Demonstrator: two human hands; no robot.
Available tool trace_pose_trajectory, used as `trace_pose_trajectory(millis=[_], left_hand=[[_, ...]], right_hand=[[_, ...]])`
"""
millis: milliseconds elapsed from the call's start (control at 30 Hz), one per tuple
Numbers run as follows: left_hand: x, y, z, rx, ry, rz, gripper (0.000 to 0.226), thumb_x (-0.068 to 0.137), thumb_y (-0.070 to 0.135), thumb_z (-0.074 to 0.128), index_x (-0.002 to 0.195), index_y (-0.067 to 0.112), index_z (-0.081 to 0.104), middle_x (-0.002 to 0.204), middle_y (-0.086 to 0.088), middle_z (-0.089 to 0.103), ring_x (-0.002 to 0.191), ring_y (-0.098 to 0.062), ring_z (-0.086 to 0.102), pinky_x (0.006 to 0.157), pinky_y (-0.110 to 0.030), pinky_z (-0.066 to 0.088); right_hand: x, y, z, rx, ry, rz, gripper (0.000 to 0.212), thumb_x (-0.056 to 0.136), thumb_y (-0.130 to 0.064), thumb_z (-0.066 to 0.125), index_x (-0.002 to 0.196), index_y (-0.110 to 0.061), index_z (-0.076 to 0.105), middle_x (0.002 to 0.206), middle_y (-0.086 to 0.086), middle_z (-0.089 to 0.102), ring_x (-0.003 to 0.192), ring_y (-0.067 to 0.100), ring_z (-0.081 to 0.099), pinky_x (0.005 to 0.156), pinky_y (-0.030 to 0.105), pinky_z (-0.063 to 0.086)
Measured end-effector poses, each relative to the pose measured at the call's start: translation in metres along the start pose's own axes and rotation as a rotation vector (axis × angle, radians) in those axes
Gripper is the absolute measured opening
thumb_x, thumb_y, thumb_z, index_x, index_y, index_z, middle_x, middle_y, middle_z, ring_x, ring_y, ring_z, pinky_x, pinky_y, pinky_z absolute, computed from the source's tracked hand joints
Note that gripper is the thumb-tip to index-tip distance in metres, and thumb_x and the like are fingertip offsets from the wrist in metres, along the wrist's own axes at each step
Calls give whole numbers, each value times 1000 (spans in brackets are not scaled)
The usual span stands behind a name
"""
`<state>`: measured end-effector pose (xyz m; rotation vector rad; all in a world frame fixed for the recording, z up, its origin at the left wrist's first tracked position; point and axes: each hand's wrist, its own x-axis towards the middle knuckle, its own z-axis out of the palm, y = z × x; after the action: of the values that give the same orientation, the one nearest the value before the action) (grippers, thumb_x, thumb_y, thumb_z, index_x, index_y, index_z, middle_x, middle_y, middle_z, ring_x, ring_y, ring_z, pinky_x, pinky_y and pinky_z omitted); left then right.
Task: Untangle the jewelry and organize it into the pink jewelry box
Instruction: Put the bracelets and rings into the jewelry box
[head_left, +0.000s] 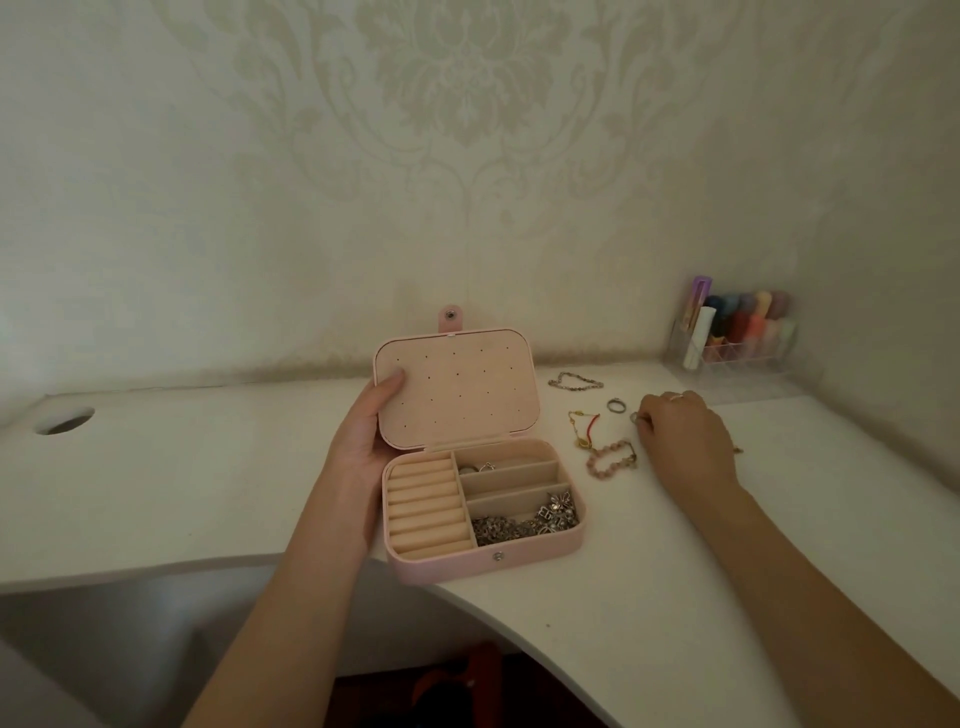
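The left hand (363, 441) grips the lid (457, 387) so the box (483, 512) stays open. The right hand (680, 441) pinches a small ring (635, 417) off the table (208, 467) to put inside.

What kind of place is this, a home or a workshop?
Probably a home, at a white desk against a wall with damask wallpaper. A pink jewelry box lies open on it, and a clear organizer of colourful small items stands in the corner.

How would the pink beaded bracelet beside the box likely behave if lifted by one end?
The pink beaded bracelet lies in a loose curve, so it probably hangs limp. It looks light. Its round beads may slip through the fingers or roll slightly on the white desk.
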<state>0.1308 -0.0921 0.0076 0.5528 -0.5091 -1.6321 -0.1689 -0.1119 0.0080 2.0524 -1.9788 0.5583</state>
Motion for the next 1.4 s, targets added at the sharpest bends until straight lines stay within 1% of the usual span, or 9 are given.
trace_pose_trajectory(millis=[200,300,467,733,933,1033,1200,1300,1400], left_hand=[[2,-1,-2,-6,-13,2,58,83,23,63,137,11,45,131,-17,56,119,-37,54,103,-60,36],[1,0,-1,11,10,10,52,84,23,60,133,10,49,126,-18,60,114,-37,58,100,-58,40],[1,0,0,15,40,19,56,82,22,63,135,11,48,125,-17,61,113,-36,59,94,-57,44],[4,0,-2,4,7,6,51,85,23,60,133,10,50,124,-18,61,114,-36,58,101,-57,38],[9,0,-11,-10,-34,9,62,81,23,67,137,13,45,134,-17,53,121,-38,53,104,-62,33],[12,0,-13,-10,-54,8,66,79,23,69,138,13,43,136,-17,52,124,-38,50,106,-62,30],[14,0,-14,-8,-26,5,65,79,23,70,138,12,44,133,-18,55,120,-38,53,103,-63,33],[14,0,-16,-25,-46,-1,64,79,23,70,137,13,45,135,-17,53,121,-39,52,104,-63,32],[14,-2,-17,-36,-67,-10,64,80,23,69,138,13,44,137,-17,50,123,-39,50,105,-63,30]], right_hand=[[-6,-12,-11,182,118,-67,14,91,-19,55,91,-10,66,94,5,66,92,25,55,72,34,42],[-18,-44,-31,461,253,-413,1,83,-15,69,83,-14,68,87,-2,67,87,18,54,71,29,40],[-26,-77,-27,519,137,-712,5,78,-20,68,79,-16,71,83,-6,67,80,16,55,73,28,43],[-19,-74,-19,579,-16,-539,3,74,-20,76,75,-18,73,80,-8,63,81,18,54,73,34,43],[-9,-50,-22,771,67,-254,13,85,-17,66,93,-23,74,82,-8,64,73,-1,51,66,9,36],[0,-16,-10,586,167,-64,26,94,-14,54,115,-18,67,109,3,69,101,20,60,87,24,42],[0,2,15,311,-209,-40,38,99,-22,41,136,-23,49,143,2,46,134,26,39,108,38,31],[2,-1,14,362,-170,-31,33,98,-22,45,128,-19,57,136,4,54,126,25,49,102,36,40],[1,-2,13,391,-35,-5,23,93,-20,54,108,-13,70,98,7,72,93,24,63,79,34,50]])
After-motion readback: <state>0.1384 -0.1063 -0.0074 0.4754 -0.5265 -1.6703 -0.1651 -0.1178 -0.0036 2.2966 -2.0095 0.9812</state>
